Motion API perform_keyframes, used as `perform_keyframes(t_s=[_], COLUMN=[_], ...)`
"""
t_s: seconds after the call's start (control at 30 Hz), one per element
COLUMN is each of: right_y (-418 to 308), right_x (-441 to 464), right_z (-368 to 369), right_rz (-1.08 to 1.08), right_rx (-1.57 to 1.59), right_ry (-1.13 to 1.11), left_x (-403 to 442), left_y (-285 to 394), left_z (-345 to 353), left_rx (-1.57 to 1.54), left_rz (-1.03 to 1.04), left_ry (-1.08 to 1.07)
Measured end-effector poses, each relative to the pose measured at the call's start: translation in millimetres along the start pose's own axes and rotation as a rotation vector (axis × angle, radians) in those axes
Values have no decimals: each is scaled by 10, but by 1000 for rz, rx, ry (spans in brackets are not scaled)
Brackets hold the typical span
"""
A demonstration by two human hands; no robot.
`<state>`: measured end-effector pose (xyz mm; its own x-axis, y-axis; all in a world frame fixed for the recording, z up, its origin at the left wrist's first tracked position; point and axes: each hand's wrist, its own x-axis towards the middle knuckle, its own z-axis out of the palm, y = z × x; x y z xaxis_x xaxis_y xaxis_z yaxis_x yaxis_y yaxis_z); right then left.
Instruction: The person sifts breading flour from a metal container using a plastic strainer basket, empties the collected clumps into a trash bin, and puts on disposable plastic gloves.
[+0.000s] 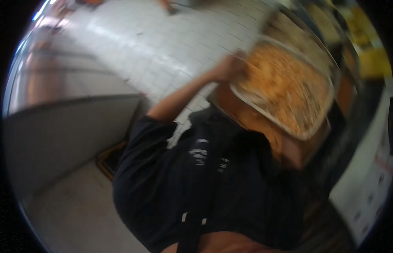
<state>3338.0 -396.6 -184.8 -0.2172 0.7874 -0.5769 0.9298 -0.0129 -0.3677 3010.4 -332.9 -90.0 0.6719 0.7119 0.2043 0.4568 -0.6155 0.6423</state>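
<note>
A light-rimmed rectangular tray (276,117) holds a heap of orange, shredded-looking food (285,84), with a darker patch toward its right side. My left hand (229,68) is closed at the tray's left edge, blurred by motion. Part of my right forearm (292,152) shows below the tray's near edge; the tray and shadow hide that hand's fingers. Under the tray is a brownish, box-like surface (234,103), partly covered. The tray looks tilted in this view.
White tiled floor (162,38) stretches ahead. A grey-sided counter (70,139) stands at left, with a dark-edged mat (110,160) near its foot. More pans (291,31) sit beyond the tray, and yellow items (371,63) are at far right.
</note>
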Motion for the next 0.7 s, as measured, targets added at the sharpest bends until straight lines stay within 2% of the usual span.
perform_keyframes(t_s=[0.03, 0.07, 0.13, 0.17, 0.23, 0.27, 0.43, 0.53, 0.6, 0.7], right_y=[91, 157, 217, 239, 248, 11, 131, 228, 382, 572], right_x=[-28, -31, 45, 68, 83, -23, -11, -169, -462, -980], right_z=[-19, -40, -109, -121, -148, -314, -284, -339, -457, -643], right_rz=[18, 25, 21, 21, 20, 28, 51, 103, 159, 246], right_rx=[0, 11, 45, 57, 90, 100, 259, 500, 745, 1154], right_ry=[-23, -47, -104, -129, -179, -195, -254, -242, -212, -120], left_x=[-14, 70, 96, 166, 181, 137, 135, 76, 102, 104], left_y=[-59, 280, 7, 221, 304, 369, 373, 319, 270, 328], left_z=[219, 43, 352, 263, 315, -30, -51, -192, -248, -238], left_rx=[-459, -478, -427, -547, -530, -514, -516, -533, -481, -554], left_rz=[-344, -587, -451, -438, -470, -506, -465, -460, -511, -479], left_ry=[177, 208, 400, 431, 387, 373, 373, 353, 319, 332])
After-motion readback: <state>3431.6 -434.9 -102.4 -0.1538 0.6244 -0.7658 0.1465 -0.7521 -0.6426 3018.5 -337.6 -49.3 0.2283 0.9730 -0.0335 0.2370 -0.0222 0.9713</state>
